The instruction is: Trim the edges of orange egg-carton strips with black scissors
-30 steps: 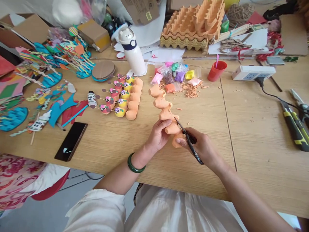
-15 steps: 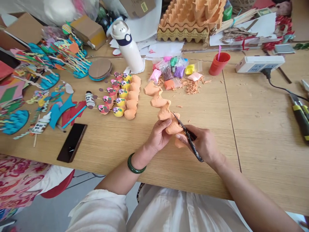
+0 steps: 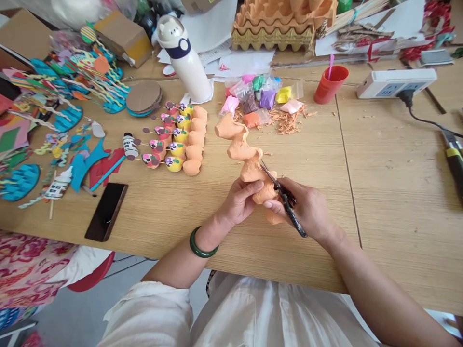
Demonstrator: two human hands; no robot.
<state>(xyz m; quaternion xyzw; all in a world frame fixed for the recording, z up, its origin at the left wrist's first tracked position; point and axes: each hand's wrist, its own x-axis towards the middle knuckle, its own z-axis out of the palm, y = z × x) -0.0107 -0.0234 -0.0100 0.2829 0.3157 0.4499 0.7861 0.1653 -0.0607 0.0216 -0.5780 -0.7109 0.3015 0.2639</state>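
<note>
An orange egg carton strip (image 3: 243, 150) with several cups runs diagonally above the table. My left hand (image 3: 240, 200) pinches it near its lower middle, thumb on top. In my right hand (image 3: 307, 207) is a pair of black-handled scissors (image 3: 289, 207), its blades lying against the strip's right edge between two cups. The lowest cup shows partly beneath my right hand. To the left stand rows of cups: plain orange cups (image 3: 195, 140), yellow painted cups (image 3: 176, 149) and red painted cups (image 3: 152, 159) with small decorations.
Bags of coloured clay (image 3: 266, 99) lie beside orange shavings (image 3: 287, 120). Behind them are stacked egg trays (image 3: 275, 36), a white bottle (image 3: 188, 67), a red cup (image 3: 331, 84) and a power strip (image 3: 396, 83). A phone (image 3: 106, 212) and glue bottle (image 3: 130, 146) lie left; pliers (image 3: 454, 159) right.
The view has shifted slightly. My hands, the egg carton strip and the scissors keep nearly the same arrangement; the scissors look a little more closed on the strip.
</note>
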